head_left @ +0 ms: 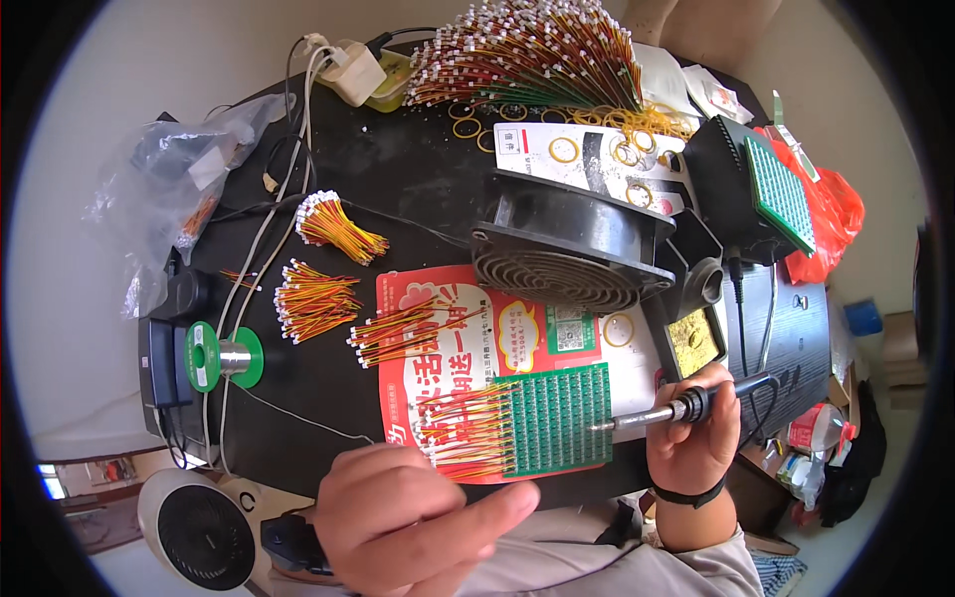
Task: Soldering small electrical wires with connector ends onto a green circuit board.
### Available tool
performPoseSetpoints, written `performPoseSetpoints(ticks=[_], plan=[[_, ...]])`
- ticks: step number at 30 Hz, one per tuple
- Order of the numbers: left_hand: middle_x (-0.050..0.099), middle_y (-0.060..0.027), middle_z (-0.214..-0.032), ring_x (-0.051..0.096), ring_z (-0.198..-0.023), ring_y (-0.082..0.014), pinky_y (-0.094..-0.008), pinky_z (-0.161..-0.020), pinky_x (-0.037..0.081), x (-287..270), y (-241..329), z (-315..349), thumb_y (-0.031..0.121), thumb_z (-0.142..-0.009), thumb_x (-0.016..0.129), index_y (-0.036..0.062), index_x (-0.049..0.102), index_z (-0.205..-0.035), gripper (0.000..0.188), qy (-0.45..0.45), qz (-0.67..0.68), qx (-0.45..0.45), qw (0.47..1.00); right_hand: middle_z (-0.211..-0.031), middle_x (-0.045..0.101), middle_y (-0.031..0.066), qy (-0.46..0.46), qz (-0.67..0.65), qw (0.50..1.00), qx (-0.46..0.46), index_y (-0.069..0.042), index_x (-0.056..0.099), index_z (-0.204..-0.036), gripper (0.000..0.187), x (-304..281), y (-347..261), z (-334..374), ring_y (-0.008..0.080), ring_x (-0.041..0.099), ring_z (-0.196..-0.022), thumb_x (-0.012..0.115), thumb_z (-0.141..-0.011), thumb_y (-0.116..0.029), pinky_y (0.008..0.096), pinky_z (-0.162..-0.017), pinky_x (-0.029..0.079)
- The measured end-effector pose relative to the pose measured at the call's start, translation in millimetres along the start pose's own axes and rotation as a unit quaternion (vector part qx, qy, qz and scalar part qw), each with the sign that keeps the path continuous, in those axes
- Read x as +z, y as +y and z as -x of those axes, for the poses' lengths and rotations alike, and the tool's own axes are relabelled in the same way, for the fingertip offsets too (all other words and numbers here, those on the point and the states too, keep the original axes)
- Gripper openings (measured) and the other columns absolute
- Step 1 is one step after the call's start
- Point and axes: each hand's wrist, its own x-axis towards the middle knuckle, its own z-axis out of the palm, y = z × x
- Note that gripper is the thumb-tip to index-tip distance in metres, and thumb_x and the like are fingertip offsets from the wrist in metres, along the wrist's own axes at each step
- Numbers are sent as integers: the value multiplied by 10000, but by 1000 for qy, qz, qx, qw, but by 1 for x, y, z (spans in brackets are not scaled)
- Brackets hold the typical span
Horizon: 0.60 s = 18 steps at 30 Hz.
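My right hand (691,438), with a black band at its wrist, grips a soldering iron (647,416). The iron's tip points left over the right part of a green circuit board (557,423). Red, yellow and white wires (463,433) run out from the board's left side. Close to the camera, my left hand (413,522) has one finger stretched to the right and the others curled; what they may hold is hidden. Solder wire from a green spool (204,356) passes toward that hand, and its end is out of sight. The board lies on a red printed sheet (398,298).
Bundles of connector wires (343,229) lie left of a black fan (567,249). A big wire pile (537,60) and yellow rubber bands (637,124) are at the back. Beside the fan stand a black box (721,164) and a tray of yellow sponge (693,343). Cables (298,169) cross the left.
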Motion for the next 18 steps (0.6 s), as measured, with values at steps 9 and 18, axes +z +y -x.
performPoseSetpoints(ticks=[9, 18], plan=[[661, -53, -753, 624, -557, -159, -276, -487, 505, 32, -31, 12, -55, -680, 823, 0, 732, -987, 326, 116, 113, -45, 986, -766, 628, 171, 10, 35, 999, 20, -60, 540, -1047, 320, 1, 2, 2, 148, 544, -533, 563, -1030, -379, 242, -414, 415], [594, -41, -718, 537, -559, -140, -260, -502, 424, 35, -34, 13, -71, -701, 764, -8, 719, -936, 247, 117, 60, -26, 991, -664, 592, 166, 16, 75, 997, 7, -36, 546, -1051, 354, 9, 3, 0, 167, 523, -472, 564, -1025, -389, 253, -382, 384]])
